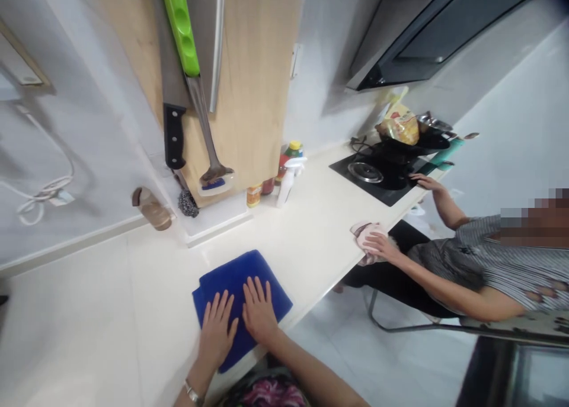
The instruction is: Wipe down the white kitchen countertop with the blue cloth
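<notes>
Cloth (pixel 240 266) of deep blue lies flat on the white counter (pixel 322 235) right in front of you, close to its near edge, with a second layer showing along its left side, so it looks folded. Your left hand (pixel 217 329) rests palm down on the cloth's left part, fingers a little spread and thumb held away from them; a bracelet (pixel 192 391) circles that wrist. Your right hand (pixel 258 312) lies palm down on the middle of the cloth, fingers extended and slightly parted, gripping nothing. Beyond the cloth you have a white spray bottle (pixel 288 185) standing upright beside small containers, and a wooden board (pixel 255 93) with a black-handled knife (pixel 173 135) and a green-handled utensil (pixel 181 34) in front of it. To your right, a seated co-worker has one hand (pixel 379 244) on a pale pink cloth (pixel 365 231) at the counter's edge, the other hand (pixel 427 182) at the edge of the black hob (pixel 391 186).
</notes>
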`<action>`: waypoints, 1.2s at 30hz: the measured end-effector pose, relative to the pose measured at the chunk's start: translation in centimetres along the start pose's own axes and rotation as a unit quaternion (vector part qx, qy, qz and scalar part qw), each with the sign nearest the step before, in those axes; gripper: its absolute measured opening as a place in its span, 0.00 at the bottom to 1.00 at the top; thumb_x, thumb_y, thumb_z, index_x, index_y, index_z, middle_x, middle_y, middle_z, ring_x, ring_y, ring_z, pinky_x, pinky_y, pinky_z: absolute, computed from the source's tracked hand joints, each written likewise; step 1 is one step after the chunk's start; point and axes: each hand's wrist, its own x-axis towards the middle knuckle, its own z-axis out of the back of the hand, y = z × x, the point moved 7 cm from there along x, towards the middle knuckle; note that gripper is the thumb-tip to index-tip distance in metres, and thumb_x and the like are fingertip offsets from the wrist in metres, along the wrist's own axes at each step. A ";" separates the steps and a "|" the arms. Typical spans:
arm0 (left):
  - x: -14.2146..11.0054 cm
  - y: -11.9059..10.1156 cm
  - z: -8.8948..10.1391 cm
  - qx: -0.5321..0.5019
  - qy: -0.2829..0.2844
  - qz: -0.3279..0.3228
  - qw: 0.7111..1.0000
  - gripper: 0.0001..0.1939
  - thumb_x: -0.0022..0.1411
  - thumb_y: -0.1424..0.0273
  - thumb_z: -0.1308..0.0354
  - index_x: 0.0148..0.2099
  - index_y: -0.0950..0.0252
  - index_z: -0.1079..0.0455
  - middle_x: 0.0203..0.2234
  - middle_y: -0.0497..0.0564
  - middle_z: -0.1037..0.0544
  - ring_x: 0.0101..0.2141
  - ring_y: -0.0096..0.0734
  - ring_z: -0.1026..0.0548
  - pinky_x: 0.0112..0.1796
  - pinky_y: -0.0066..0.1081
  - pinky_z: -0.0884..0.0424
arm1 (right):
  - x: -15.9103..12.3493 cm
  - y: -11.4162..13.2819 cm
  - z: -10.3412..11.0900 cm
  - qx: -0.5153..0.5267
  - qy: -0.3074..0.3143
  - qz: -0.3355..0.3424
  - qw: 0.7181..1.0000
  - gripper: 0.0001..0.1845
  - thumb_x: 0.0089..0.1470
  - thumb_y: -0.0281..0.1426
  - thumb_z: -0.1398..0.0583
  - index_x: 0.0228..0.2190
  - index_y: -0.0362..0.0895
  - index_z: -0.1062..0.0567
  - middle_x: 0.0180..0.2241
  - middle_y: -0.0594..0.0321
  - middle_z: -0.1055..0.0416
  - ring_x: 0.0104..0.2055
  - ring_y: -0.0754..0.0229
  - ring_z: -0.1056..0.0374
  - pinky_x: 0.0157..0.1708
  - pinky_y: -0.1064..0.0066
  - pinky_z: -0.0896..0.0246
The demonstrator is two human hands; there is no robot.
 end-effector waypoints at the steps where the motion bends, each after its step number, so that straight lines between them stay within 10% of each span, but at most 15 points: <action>1: -1.1 0.9 0.3 0.007 -0.002 0.016 1.000 0.29 0.72 0.64 0.54 0.71 0.63 0.44 0.68 0.56 0.39 0.69 0.47 0.45 0.65 0.52 0.42 | 0.2 1.1 0.0 0.013 0.008 0.023 1.000 0.34 0.66 0.38 0.51 0.68 0.39 0.49 0.72 0.53 0.58 0.74 0.43 0.66 0.70 0.38 0.65; 9: -2.5 3.5 0.4 -0.011 0.000 0.073 0.997 0.27 0.72 0.63 0.56 0.70 0.62 0.42 0.67 0.59 0.37 0.68 0.47 0.43 0.62 0.54 0.37 | 0.4 0.1 1.9 0.205 -0.058 0.109 0.971 0.28 0.61 0.29 0.49 0.63 0.47 0.37 0.63 0.55 0.36 0.69 0.54 0.47 0.69 0.45 0.53; 15: 3.7 0.0 -0.2 -0.021 -0.039 0.102 0.994 0.28 0.73 0.61 0.56 0.70 0.67 0.41 0.69 0.64 0.43 0.70 0.52 0.50 0.64 0.57 0.43 | -0.3 -11.7 5.4 0.241 -0.230 -0.002 0.943 0.26 0.59 0.23 0.51 0.57 0.48 0.33 0.55 0.55 0.28 0.59 0.55 0.34 0.63 0.46 0.41; 25: 7.3 -3.9 -2.9 0.055 -0.074 0.126 0.988 0.30 0.69 0.65 0.52 0.69 0.69 0.39 0.72 0.65 0.52 0.71 0.61 0.61 0.65 0.62 0.52 | -1.5 -28.7 6.6 0.076 -0.253 -0.071 0.962 0.20 0.62 0.28 0.50 0.54 0.44 0.31 0.53 0.51 0.28 0.56 0.50 0.34 0.56 0.48 0.38; 36: 15.7 -6.2 -5.6 0.062 -0.013 0.116 0.991 0.31 0.69 0.64 0.51 0.70 0.70 0.41 0.71 0.66 0.50 0.70 0.63 0.61 0.65 0.64 0.51 | -0.5 -30.5 6.6 0.069 -0.224 -0.147 0.961 0.16 0.60 0.28 0.48 0.48 0.46 0.28 0.51 0.56 0.28 0.53 0.51 0.37 0.52 0.56 0.42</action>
